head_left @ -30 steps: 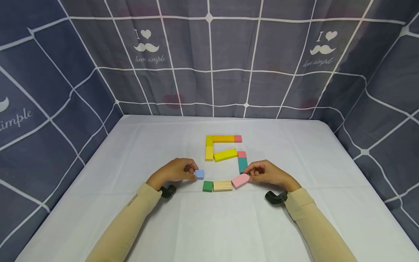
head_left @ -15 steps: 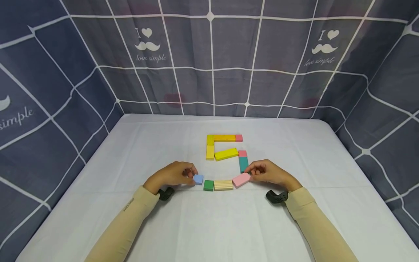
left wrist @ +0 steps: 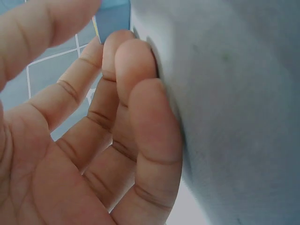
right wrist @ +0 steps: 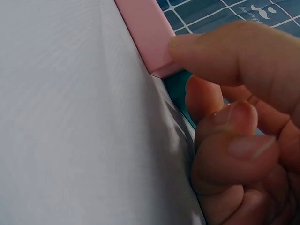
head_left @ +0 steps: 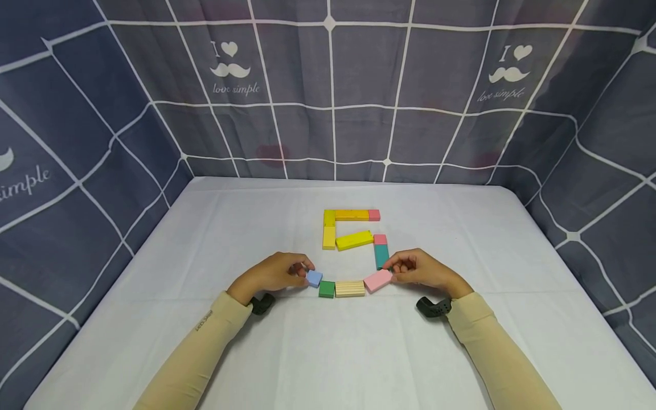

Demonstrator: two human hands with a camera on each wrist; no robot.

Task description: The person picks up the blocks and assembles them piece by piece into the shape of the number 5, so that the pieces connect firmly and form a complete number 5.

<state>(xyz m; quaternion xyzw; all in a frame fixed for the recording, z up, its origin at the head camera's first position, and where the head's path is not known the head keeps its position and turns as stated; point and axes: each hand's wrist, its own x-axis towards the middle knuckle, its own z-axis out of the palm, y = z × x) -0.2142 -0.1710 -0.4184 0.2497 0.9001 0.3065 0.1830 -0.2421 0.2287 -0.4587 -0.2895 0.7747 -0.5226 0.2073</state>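
My left hand (head_left: 279,270) pinches a small blue block (head_left: 314,278) between thumb and index finger; it sits tilted at the back-left corner of a green block (head_left: 326,289). In the left wrist view the blue block (left wrist: 114,18) shows only at the top, and the other fingers curl against the cloth. A ribbed wooden block (head_left: 350,288) lies beside the green one. My right hand (head_left: 422,269) holds the outer end of a pink block (head_left: 377,281), slanted between the wooden block and a teal block (head_left: 381,256). The right wrist view shows the thumb on the pink block (right wrist: 149,35).
Farther back, a yellow slanted block (head_left: 354,240), upright yellow blocks (head_left: 329,236), an orange-yellow bar (head_left: 351,215) and small pinkish-red blocks (head_left: 380,239) continue the line of blocks. All lie on a white cloth-covered table (head_left: 246,210) with grey checked curtains (head_left: 359,68) around it.
My left hand drew the blue block toward the front left, then shifted it back right and turned it to a slant at the green block's corner. The right hand stays on the pink block.
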